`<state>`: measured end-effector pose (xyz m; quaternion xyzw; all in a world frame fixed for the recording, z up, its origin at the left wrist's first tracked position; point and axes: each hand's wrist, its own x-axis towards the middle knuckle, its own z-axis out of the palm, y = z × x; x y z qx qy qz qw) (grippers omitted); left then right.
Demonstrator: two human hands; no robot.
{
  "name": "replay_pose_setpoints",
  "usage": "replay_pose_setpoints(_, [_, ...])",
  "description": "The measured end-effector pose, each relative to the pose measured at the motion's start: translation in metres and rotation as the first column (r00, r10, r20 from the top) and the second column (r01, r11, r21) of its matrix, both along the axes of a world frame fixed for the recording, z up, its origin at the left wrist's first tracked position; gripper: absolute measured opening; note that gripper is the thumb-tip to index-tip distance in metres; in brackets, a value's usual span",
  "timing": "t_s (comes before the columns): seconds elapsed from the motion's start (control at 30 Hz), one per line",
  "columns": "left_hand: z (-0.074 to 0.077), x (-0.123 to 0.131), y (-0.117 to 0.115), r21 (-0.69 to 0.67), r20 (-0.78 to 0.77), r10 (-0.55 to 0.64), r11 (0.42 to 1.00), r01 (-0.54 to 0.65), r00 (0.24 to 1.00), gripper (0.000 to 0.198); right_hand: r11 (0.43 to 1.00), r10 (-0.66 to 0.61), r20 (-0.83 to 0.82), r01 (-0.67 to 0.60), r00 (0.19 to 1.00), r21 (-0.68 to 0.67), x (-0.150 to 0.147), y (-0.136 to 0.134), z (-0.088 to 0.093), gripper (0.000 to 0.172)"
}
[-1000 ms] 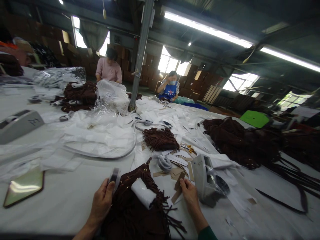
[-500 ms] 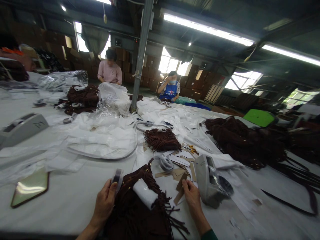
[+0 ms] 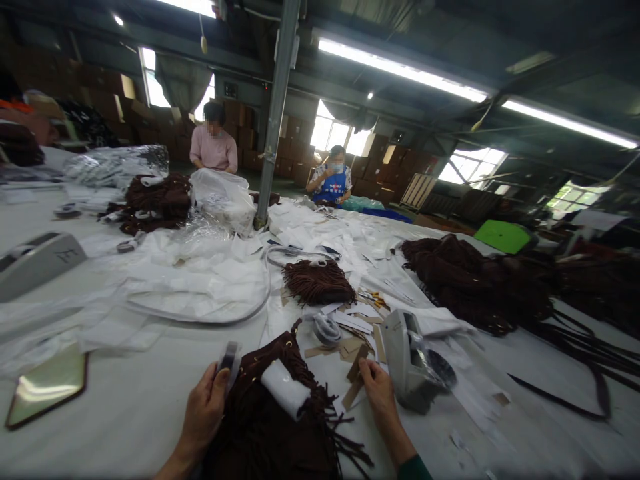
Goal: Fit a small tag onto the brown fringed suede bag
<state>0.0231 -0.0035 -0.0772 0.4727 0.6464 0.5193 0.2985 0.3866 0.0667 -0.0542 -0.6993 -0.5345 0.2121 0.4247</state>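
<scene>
The bag seems floppy, best gripped by its rim; either side, your left hand clamps a strip, your right hand pinches card.

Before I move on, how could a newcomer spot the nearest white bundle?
On the white table, find the brown fringed bag between the left hand and right hand. The white bundle lies on it, plain beside gold eyelets and dark fringe.
</scene>
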Motion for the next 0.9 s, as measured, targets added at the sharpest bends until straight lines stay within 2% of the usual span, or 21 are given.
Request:
replay_pose_setpoints(0.17, [-0.003, -0.001, 0.001, 0.026, -0.001, 0.047, 0.999, -0.047, 0.999, 0.037, 1.0, 0.01, -0.114, -0.008, 0.993, 0.015, 0.0, 0.0, 0.012, 0.07])
replay_pose_setpoints(0.37, [0.005, 0.002, 0.001, 0.064, 0.025, 0.011, 0.998, -0.013, 1.0, 0.035, 0.997, 0.067, -0.187, -0.059, 0.98, 0.049, -0.004, -0.01, 0.054, 0.058])
replay_pose_setpoints(0.47, [0.014, 0.005, 0.001, 0.075, 0.055, -0.001, 0.997, -0.003, 0.999, 0.035, 0.992, 0.122, -0.226, -0.115, 0.966, 0.043, -0.021, -0.023, 0.072, 0.052])
replay_pose_setpoints(0.6, [0.023, 0.002, 0.003, 0.066, 0.145, -0.009, 0.998, 0.0, 0.989, 0.039, 0.975, 0.216, -0.244, -0.222, 0.945, 0.006, -0.053, -0.046, 0.079, 0.054])
replay_pose_setpoints(0.77, [0.039, -0.01, 0.007, 0.0, 0.432, -0.153, 0.985, 0.17, 0.889, 0.05, 0.942, 0.295, -0.293, -0.329, 0.909, -0.073, -0.098, -0.068, 0.093, 0.052])
replay_pose_setpoints(0.9, [0.058, -0.015, 0.006, 0.072, 0.572, -0.287, 0.951, 0.302, 0.768, 0.052, 0.915, 0.303, -0.412, -0.383, 0.859, -0.126, -0.138, -0.077, 0.113, 0.048])
